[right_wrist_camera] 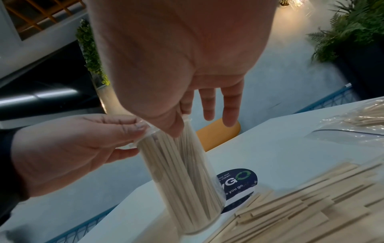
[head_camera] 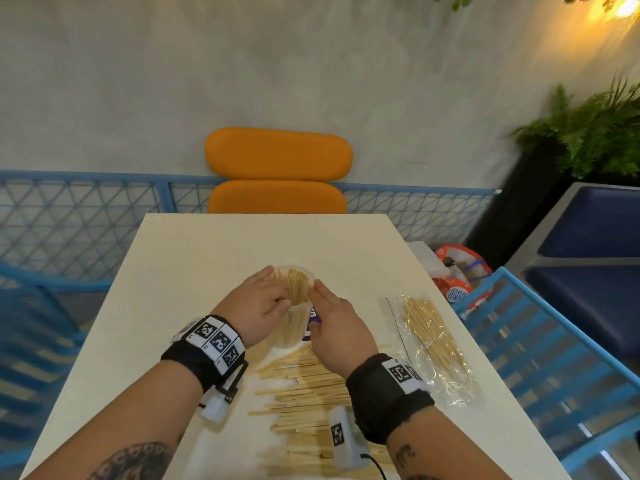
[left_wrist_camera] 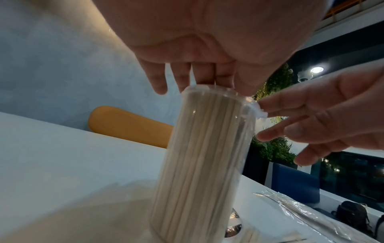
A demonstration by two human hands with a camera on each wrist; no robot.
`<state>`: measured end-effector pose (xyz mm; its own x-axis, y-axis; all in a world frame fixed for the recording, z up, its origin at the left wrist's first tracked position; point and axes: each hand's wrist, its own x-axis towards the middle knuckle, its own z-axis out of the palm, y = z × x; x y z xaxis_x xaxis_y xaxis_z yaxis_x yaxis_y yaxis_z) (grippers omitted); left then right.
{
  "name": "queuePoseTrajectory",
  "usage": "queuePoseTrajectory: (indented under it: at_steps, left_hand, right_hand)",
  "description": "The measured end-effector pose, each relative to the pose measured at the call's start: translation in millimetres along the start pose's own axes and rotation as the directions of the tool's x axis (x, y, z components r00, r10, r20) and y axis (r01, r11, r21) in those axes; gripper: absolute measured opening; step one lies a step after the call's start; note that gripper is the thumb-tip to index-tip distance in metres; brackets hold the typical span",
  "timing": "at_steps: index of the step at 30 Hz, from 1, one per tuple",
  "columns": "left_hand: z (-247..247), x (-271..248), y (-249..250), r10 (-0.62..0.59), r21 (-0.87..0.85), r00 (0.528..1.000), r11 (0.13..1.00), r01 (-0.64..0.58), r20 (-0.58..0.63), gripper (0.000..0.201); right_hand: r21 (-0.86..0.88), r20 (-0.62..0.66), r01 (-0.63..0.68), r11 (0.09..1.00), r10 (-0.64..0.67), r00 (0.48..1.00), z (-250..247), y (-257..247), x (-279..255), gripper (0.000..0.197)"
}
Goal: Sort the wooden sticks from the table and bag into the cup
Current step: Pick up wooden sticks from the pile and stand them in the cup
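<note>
A clear plastic cup [head_camera: 293,325] [left_wrist_camera: 203,156] [right_wrist_camera: 187,180] stands upright mid-table, packed with thin wooden sticks [head_camera: 294,285]. My left hand [head_camera: 280,299] [left_wrist_camera: 197,80] [right_wrist_camera: 139,131] pinches the cup's rim from the left, thumb above and fingers below. My right hand [head_camera: 317,289] [left_wrist_camera: 264,115] [right_wrist_camera: 182,118] is at the rim's right side with straight fingers touching it. Flat wooden sticks [head_camera: 304,386] [right_wrist_camera: 311,205] lie heaped just in front of the cup. A clear plastic bag [head_camera: 433,341] [left_wrist_camera: 311,213] [right_wrist_camera: 353,121] with thin sticks lies to the right.
The white table [head_camera: 207,271] carries a dark round sticker [right_wrist_camera: 239,182] beside the cup. An orange chair [head_camera: 277,154] stands at the far edge. A blue slatted chair [head_camera: 536,341] sits at the right, with shopping bags [head_camera: 457,268] behind it.
</note>
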<state>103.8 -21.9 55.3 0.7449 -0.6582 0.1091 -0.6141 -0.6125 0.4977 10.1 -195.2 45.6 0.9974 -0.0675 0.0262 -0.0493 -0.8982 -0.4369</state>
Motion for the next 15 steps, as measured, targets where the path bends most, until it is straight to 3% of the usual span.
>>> queuePoseTrajectory:
  at_steps: [5,8,12,15]
  left_hand:
    - [1.9,2.3,-7.3,-0.001,-0.06,1.0,0.998,0.001,0.007,0.028]
    - [5.5,-2.5,-9.9,-0.005,-0.111,0.995,0.994,-0.006,-0.098,0.034]
    - [13.4,-20.6,-8.4,-0.02,-0.178,0.962,0.984,-0.03,-0.272,0.024]
    - [26.8,-38.9,1.6,-0.111,-0.307,0.93,0.952,-0.002,-0.349,0.02]
  right_hand:
    - [0.062,0.016,-0.003,0.998,0.002,1.0,-2.6,1.2,-2.2,0.063]
    - [0.146,-0.019,-0.043,0.988,0.046,0.999,-8.4,9.5,-11.2,0.061]
    - [0.146,-0.052,-0.158,0.977,0.167,0.985,-14.7,34.6,-37.6,0.05]
    - [0.111,-0.021,-0.243,0.963,0.247,0.969,-14.6,51.3,-64.1,0.037]
